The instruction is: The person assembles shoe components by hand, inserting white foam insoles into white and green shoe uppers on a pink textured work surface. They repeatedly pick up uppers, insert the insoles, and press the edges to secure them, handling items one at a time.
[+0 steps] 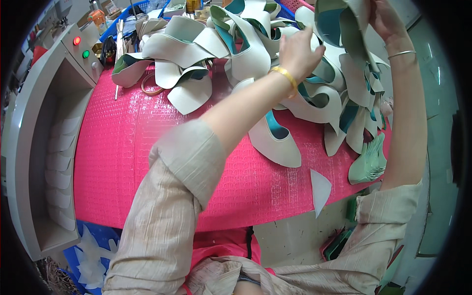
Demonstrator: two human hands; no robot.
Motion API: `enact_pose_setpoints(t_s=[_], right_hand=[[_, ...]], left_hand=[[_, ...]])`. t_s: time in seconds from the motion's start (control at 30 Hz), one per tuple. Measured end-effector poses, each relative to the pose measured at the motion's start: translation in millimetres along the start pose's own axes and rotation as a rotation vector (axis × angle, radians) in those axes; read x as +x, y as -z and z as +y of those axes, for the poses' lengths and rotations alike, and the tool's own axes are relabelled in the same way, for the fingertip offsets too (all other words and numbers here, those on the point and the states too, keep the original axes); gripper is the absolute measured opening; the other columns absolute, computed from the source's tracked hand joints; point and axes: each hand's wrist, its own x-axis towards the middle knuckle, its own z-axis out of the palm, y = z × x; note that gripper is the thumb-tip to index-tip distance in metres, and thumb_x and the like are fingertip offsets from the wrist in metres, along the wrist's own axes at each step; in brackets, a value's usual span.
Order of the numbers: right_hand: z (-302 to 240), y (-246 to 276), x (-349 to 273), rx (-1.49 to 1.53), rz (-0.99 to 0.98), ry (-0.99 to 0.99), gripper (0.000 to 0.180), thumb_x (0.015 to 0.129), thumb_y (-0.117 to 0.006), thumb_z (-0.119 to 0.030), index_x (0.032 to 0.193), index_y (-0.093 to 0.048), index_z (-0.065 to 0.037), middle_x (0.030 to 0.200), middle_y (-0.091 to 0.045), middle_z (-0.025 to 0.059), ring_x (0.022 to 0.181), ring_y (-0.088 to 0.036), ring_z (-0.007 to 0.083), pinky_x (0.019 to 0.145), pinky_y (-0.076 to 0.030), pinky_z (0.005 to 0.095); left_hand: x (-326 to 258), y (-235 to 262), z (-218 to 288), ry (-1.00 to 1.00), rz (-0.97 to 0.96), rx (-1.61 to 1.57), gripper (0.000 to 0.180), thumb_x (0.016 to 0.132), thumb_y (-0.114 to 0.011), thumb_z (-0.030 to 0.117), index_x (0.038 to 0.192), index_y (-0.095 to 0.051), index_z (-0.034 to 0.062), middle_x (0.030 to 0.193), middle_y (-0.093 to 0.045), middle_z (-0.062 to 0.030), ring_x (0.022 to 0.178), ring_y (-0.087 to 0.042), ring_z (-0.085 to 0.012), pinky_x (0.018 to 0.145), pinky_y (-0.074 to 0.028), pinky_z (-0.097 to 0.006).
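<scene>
Beige sleeves (172, 206) were seen lowest. One grey-and-teal shoe upper (344, 24) was pinched aloft by the right hand (386, 19) above the heaped pink tabletop (123, 147); the left hand (297, 51) was reaching for it with fingers (314, 46) loosely curled.

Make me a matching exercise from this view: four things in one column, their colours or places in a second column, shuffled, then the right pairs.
Things:
1. bangle on the left wrist
2. bracelet on the right wrist
3. table mat
4. loose triangular piece

Descriptions:
A. pink, textured
B. thin, silver
C. yellow
D. pale, at the mat's near edge

Pairs: 1-C, 2-B, 3-A, 4-D
</scene>
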Motion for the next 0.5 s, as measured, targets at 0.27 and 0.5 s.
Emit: enact_pose_setpoints(t_s=[0.27,0.5], right_hand=[[3.2,-22.6,2.0,-0.129,-0.069,0.166,0.014,0.084,-0.057,-0.017,0.085,-0.056,-0.003,0.078,-0.058,0.0071,0.070,-0.056,0.0156,0.065,-0.047,0.0266],[23.8,-36.8,2.6,-0.019,-0.138,0.099,0.016,0.084,-0.057,-0.017,0.090,-0.056,-0.002,0.081,-0.059,0.0074,0.070,-0.057,0.0140,0.065,-0.047,0.0260]], left_hand=[[16.4,1.7,-22.1,0.276,-0.320,-0.390,0.070,0.066,-0.069,0.008,0.127,-0.035,-0.0028,0.071,-0.061,-0.0080,0.062,-0.061,-0.0151,0.061,-0.046,-0.025],[23.7,-1.0,-26.2,0.371,-0.240,-0.575,0.043,0.065,-0.069,0.010,0.105,-0.060,-0.0044,0.072,-0.065,-0.0093,0.057,-0.061,-0.0157,0.062,-0.049,-0.027]])
